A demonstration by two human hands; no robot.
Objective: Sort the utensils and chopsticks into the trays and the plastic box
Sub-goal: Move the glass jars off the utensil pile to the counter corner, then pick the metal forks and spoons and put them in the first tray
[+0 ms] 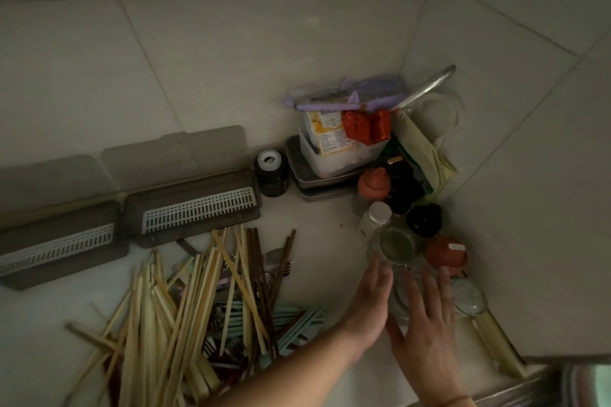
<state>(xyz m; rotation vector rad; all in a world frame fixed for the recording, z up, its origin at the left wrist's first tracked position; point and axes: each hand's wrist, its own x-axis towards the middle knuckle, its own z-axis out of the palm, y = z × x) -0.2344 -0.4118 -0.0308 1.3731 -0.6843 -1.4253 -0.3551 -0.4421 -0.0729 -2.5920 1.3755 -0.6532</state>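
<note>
A heap of wooden, dark and pale-green chopsticks point(185, 317) with a few forks point(284, 266) lies on the counter at the lower left. Behind it stand two brown trays with white slotted inserts, one at the far left point(56, 248) and one beside it point(198, 208), lids open against the wall. A clear plastic box point(340, 145) with a purple lid sits in the corner. My left hand point(368, 301) and my right hand point(426, 314) are open with straight fingers on either side of clear glass jars point(395, 249) at the right.
Bottles and jars crowd the right corner: a dark bottle point(271, 173), brown-capped bottles point(373, 183), a red-lidded jar point(446, 254), a black lid point(425, 218). Metal trays point(297, 172) lie under the plastic box. A metal sink edge point(585, 383) shows at the bottom right.
</note>
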